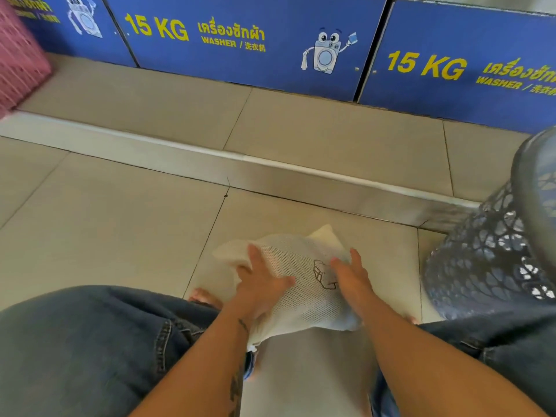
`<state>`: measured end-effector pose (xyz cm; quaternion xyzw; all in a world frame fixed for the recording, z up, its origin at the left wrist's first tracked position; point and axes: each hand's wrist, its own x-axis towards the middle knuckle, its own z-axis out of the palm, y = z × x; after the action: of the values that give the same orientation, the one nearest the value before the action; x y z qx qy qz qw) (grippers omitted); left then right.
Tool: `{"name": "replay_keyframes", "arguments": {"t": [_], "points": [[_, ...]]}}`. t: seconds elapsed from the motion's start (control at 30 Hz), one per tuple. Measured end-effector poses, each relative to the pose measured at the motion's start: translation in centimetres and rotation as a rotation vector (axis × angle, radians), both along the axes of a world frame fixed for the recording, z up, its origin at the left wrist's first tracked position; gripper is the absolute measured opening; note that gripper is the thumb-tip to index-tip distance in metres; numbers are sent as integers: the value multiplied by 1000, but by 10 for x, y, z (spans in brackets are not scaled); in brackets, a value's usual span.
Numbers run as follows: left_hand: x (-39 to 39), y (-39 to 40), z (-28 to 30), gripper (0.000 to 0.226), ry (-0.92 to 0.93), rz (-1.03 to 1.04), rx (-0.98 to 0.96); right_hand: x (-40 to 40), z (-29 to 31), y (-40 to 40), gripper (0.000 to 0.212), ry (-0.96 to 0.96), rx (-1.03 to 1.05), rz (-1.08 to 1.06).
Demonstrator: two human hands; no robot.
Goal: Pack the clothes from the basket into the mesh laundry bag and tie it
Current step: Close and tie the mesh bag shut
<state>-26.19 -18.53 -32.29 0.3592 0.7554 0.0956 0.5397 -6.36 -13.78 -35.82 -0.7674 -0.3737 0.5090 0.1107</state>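
Observation:
A white mesh laundry bag (301,275) with a small brown line drawing lies on the floor tiles between my knees. My left hand (260,285) rests flat on its left half, fingers spread. My right hand (350,273) presses flat on its right side, next to the drawing. Neither hand grips the fabric. The bag looks slightly filled; its contents are hidden by the mesh. A dark grey openwork laundry basket (493,254) stands at the right edge, with light cloth showing through its holes.
A metal floor strip (270,170) runs across in front of blue washer panels (240,40) marked 15 KG. A pink plastic basket (18,64) is at the upper left. My jeans-clad knees (90,341) flank the bag.

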Motion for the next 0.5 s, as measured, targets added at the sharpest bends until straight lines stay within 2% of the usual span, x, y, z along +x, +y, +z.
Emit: {"name": "replay_keyframes", "arguments": {"t": [0.1, 0.17, 0.33, 0.5], "points": [[6, -2, -23, 136, 91, -130, -50, -3, -16, 3, 99, 0, -77, 95], [8, -4, -30, 136, 123, -144, -35, -4, -19, 0, 105, -15, -124, 160], [1, -4, -28, 101, 178, -104, 118, -10, -8, -12, 89, -65, -133, 278], [7, -6, 0, 64, 319, -86, 239, -16, 11, -46, 96, -8, -58, 306]]}}
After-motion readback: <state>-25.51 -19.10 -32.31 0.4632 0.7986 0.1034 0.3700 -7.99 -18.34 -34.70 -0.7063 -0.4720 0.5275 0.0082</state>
